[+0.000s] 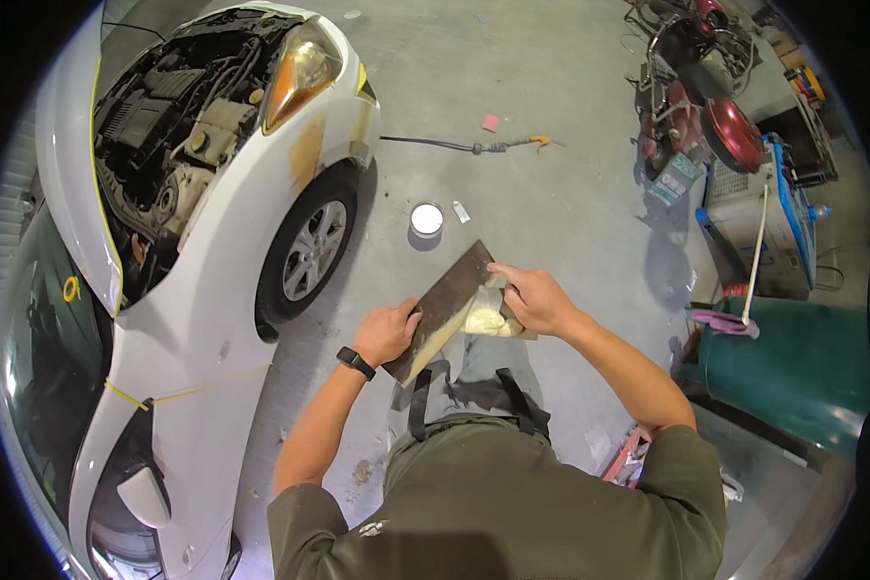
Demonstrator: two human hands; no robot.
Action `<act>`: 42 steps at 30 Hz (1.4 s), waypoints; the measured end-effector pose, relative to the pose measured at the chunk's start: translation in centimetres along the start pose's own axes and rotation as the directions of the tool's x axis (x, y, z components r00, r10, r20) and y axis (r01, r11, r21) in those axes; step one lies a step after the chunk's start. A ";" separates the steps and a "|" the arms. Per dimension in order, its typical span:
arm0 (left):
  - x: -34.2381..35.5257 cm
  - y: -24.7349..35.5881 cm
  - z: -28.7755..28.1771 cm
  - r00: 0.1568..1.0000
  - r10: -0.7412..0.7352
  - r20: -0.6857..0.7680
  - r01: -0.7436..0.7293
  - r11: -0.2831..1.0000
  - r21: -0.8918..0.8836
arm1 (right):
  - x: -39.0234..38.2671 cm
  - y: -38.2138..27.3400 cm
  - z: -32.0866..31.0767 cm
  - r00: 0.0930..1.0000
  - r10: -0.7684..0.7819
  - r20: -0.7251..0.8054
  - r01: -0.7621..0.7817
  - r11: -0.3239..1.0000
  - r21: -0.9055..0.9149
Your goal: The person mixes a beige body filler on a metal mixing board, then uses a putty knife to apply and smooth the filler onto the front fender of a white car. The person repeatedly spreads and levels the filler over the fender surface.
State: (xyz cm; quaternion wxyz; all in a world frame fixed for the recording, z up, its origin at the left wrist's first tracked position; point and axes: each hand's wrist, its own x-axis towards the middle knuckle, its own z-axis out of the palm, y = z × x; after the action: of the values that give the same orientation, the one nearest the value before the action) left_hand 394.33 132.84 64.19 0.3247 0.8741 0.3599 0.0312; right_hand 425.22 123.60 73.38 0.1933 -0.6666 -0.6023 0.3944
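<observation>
My left hand [385,333], with a dark band on its wrist, grips the near left edge of a flat dark-brown board [447,290] tilted in front of my body. Cream-coloured putty [435,350] is smeared along the board's right edge. My right hand [536,298] is closed on a flat pale spreader [491,296], its index finger reaching toward the board's far corner. A thick lump of cream putty [486,321] lies on the spreader, right beside the board. My fingers hide part of the spreader.
A white car [203,319] with its bonnet raised stands left, a tan patch [306,153] on its fender above the wheel [314,249]. An open can [426,220] and small tube [461,212] sit on the floor, an air hose [435,144] beyond. Right are a red motorcycle [681,126] and green bin [788,362].
</observation>
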 end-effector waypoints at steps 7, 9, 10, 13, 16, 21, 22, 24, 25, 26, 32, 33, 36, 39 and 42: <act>11.0 -1.6 -4.7 0.972 0.137 0.193 -0.179 0.958 0.224 | 14.8 4.7 -2.1 0.893 -0.052 0.448 0.146 0.973 -0.178; 14.1 -2.4 -4.3 0.970 0.154 0.190 -0.195 0.956 0.221 | 19.8 7.1 -1.9 0.826 -0.126 0.550 0.306 0.919 -0.250; 15.6 -3.0 -4.3 0.967 0.153 0.203 -0.199 0.953 0.230 | 21.8 8.4 -2.0 0.808 -0.105 0.580 0.289 0.928 -0.235; 20.4 -4.6 -3.7 0.978 0.151 0.144 -0.177 0.966 0.189 | 28.1 11.8 -1.8 0.793 -0.193 0.578 0.364 0.911 -0.195; 24.9 -6.7 -3.7 0.998 0.058 0.023 -0.061 0.986 0.157 | 33.0 15.5 -1.9 0.821 -0.206 0.532 0.356 0.914 -0.197; 28.1 -15.5 -2.9 0.892 -0.109 -0.438 0.158 0.984 0.078 | 41.5 24.2 -0.6 0.899 -0.121 0.420 0.249 0.931 -0.265; 27.6 -18.1 -1.6 0.851 -0.167 -0.497 0.244 0.965 0.093 | 42.9 26.1 0.1 0.921 -0.084 0.381 0.194 0.946 -0.261; 24.9 -22.7 3.1 0.860 -0.314 -0.402 0.341 0.940 -0.004 | 46.1 29.5 1.8 0.960 -0.045 0.278 0.121 0.957 -0.262; 23.0 -24.5 6.4 0.853 -0.392 -0.345 0.401 0.915 -0.048 | 47.3 30.8 3.0 0.970 -0.007 0.243 0.073 0.962 -0.263; 21.0 -25.9 10.0 0.836 -0.454 -0.309 0.450 0.889 -0.091 | 48.5 31.9 4.1 0.976 -0.022 0.216 0.074 0.970 -0.234; 17.1 -32.5 26.0 0.824 -0.533 -0.192 0.551 0.833 0.051 | 57.6 38.1 9.2 0.998 -0.060 0.007 0.061 0.997 -0.053; 17.7 -34.5 26.6 0.863 -0.446 -0.237 0.469 0.882 0.048 | 58.9 39.5 10.2 1.000 0.000 -0.031 -0.001 0.999 -0.045; 20.7 -41.8 26.7 0.930 -0.367 -0.007 0.367 0.927 0.074 | 62.7 43.4 13.6 0.981 0.008 -0.193 0.018 0.991 0.135; 24.8 -46.2 26.4 0.905 -0.426 -0.025 0.424 0.892 0.155 | 64.5 45.7 15.1 0.937 0.101 -0.335 0.069 0.885 0.460; 30.2 -44.4 23.5 0.958 -0.246 -0.146 0.274 0.934 0.230 | 65.0 46.9 15.1 0.953 0.080 -0.292 0.076 0.872 0.484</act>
State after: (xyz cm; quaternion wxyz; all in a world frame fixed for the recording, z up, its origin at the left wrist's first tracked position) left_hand 396.36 163.22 14.10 0.1928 0.8492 0.4916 -0.0072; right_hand 441.91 173.07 10.66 0.4455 -0.6487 -0.4450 0.4274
